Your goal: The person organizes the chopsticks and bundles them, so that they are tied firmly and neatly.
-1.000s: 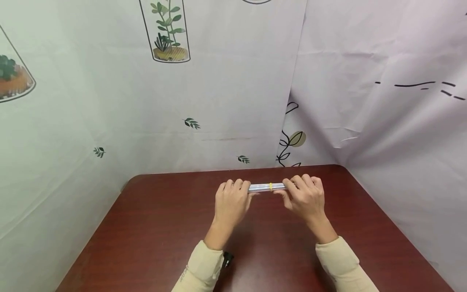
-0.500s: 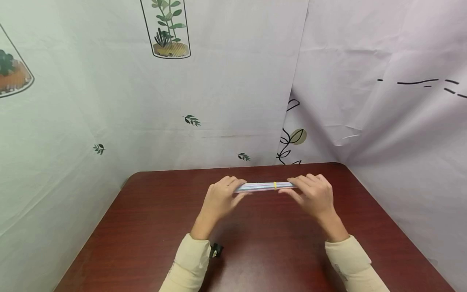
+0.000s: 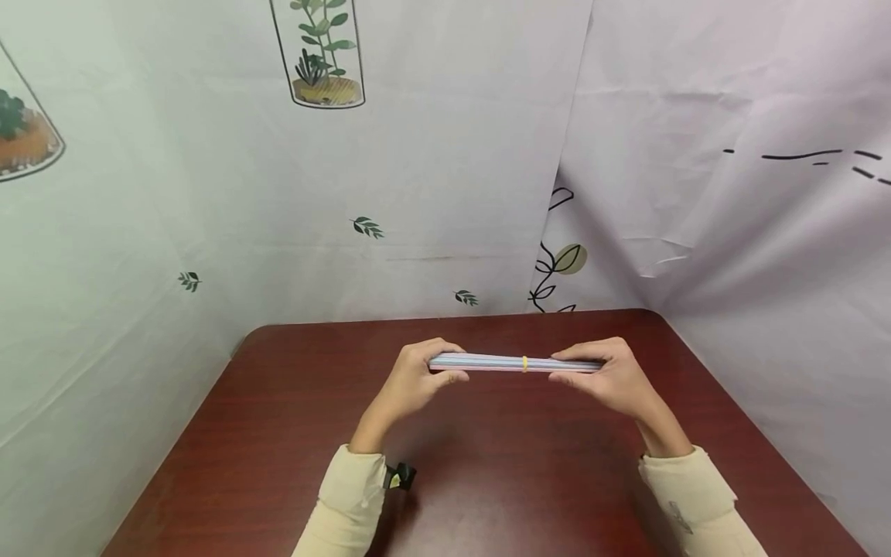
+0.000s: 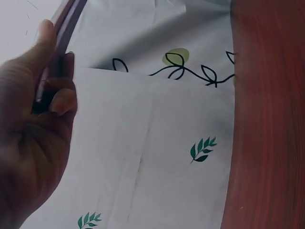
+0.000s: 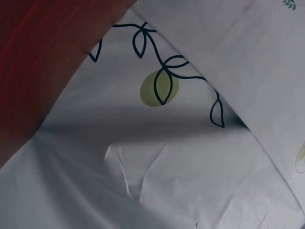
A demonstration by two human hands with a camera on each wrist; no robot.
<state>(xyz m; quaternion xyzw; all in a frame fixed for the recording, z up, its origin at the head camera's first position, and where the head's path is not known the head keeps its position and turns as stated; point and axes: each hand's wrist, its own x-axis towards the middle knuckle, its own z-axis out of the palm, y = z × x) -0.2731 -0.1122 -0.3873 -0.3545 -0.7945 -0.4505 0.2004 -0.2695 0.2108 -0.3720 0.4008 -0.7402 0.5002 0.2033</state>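
Note:
A slim, long bundle (image 3: 487,362) in pale blue, white and pink layers is held level above the table. A yellow band (image 3: 525,363) goes round it, right of its middle. My left hand (image 3: 411,379) grips the left end, fingers above and thumb below. My right hand (image 3: 616,375) pinches the right end in the same way. In the left wrist view, the left hand (image 4: 43,114) is curled round the bundle (image 4: 64,36), which looks dark and pinkish there. Neither the right hand nor the bundle shows in the right wrist view.
The dark red wooden table (image 3: 292,402) runs back to a pale wall cloth (image 3: 445,178) printed with leaves and plant jars. A small black device (image 3: 402,476) sits at the left sleeve's cuff.
Both hands have moved apart toward the bundle's ends, so more of its length shows. The fingers have turned from lying over the top to pinching from the sides.

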